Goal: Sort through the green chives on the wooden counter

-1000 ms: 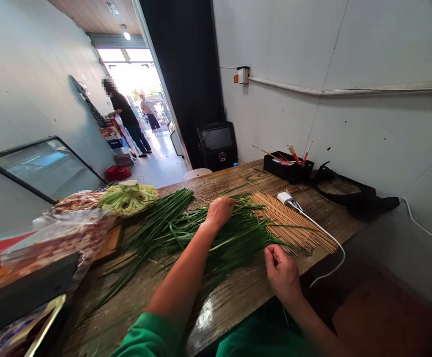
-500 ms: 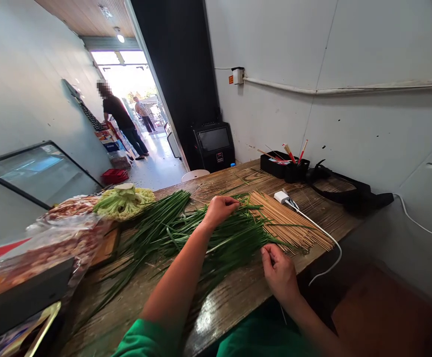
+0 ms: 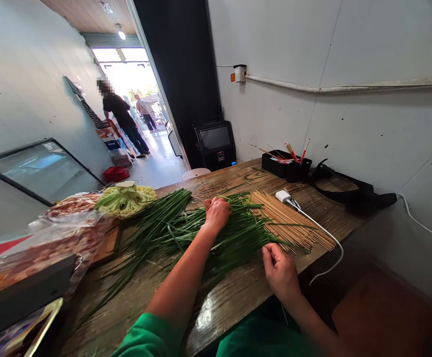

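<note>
Long green garlic chives (image 3: 234, 243) lie in a loose heap on the wooden table (image 3: 234, 297), with a second bunch (image 3: 163, 210) to the left. Over the top of the heap is my left hand (image 3: 216, 214), its fingers curled together; what they hold, if anything, is hidden. Close to the table's front edge, my right hand (image 3: 280, 272) is closed in a pinch at the right end of the chives. A thin skewer (image 3: 284, 315) sticks out below it. Many bamboo skewers (image 3: 290, 220) lie side by side right of the chives.
A cauliflower (image 3: 126, 201) and bagged meat (image 3: 67, 238) sit on the left. A white charger (image 3: 283, 196) with a cable lies on the skewers. Behind are a black holder (image 3: 286, 166) and a black strap (image 3: 349, 188). A person (image 3: 121, 116) stands farther off.
My left hand has moved left and slightly back over the chives, away from the skewer side. My right hand stays almost where it was.
</note>
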Demonstrator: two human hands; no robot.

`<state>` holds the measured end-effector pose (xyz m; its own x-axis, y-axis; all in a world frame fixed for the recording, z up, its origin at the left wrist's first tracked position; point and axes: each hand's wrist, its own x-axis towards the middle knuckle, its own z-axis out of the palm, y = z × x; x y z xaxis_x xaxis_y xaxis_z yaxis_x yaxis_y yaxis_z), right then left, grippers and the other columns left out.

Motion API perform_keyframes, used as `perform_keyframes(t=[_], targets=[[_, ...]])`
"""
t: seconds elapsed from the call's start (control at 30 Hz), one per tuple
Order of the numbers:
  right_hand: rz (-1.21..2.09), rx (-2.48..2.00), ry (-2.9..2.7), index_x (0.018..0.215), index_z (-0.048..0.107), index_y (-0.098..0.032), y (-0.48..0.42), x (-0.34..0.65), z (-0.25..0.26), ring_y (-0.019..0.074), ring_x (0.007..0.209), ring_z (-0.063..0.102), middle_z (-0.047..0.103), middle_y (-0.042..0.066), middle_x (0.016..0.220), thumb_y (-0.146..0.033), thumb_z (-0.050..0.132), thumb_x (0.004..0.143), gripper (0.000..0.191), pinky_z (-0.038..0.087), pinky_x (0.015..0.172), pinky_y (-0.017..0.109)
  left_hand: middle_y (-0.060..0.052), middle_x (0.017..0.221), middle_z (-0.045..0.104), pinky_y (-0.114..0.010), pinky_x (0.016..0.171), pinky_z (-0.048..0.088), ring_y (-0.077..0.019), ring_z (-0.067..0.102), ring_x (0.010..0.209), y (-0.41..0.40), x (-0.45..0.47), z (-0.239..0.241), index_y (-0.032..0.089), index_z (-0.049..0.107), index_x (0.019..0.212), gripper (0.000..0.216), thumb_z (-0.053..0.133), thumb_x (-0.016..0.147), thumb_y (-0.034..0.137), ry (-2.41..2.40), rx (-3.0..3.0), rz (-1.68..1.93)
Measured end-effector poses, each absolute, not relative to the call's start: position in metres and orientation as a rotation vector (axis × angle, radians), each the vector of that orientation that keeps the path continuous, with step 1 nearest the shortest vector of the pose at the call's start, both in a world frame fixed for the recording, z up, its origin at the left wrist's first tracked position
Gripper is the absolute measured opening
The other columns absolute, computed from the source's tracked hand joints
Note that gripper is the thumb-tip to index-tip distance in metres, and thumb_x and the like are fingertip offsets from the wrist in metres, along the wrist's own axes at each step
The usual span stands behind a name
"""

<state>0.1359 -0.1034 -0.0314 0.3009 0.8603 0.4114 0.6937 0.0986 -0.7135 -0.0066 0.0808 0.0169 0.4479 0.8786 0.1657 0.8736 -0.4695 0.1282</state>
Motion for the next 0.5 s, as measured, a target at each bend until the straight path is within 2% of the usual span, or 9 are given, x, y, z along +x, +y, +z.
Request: perform_keyframes(t=[0.3,0.5], targets=[[0.199,-1.622,-1.448,0.071,0.054,-0.019,-0.104,0.136,-0.031,0.0114,0.042,0.046,0.048,-0.003,0.049,-0.035,0.037,0.09,0.03,0.033,0.045,0.022,-0.01,0.087,0.064,-0.037,0.087,0.032,-0.0249,0.052,0.096,0.079,-0.005,0.013,0.018,0.069,0.078,0.015,0.055,0.077,0.022,1.612,2.798,0.231],[0.173,-1.624,-1.451,0.072,0.054,-0.019,-0.103,0.136,-0.029,0.0122,0.045,0.049,0.054,-0.001,0.053,-0.032,0.037,0.09,0.028,0.034,0.047,0.022,-0.014,0.079,0.066,-0.039,0.085,0.034,-0.0259,0.06,0.086,0.071,0.001,0.021,0.013,0.068,0.073,0.02,0.049,0.077,0.014,1.656,2.814,0.109]])
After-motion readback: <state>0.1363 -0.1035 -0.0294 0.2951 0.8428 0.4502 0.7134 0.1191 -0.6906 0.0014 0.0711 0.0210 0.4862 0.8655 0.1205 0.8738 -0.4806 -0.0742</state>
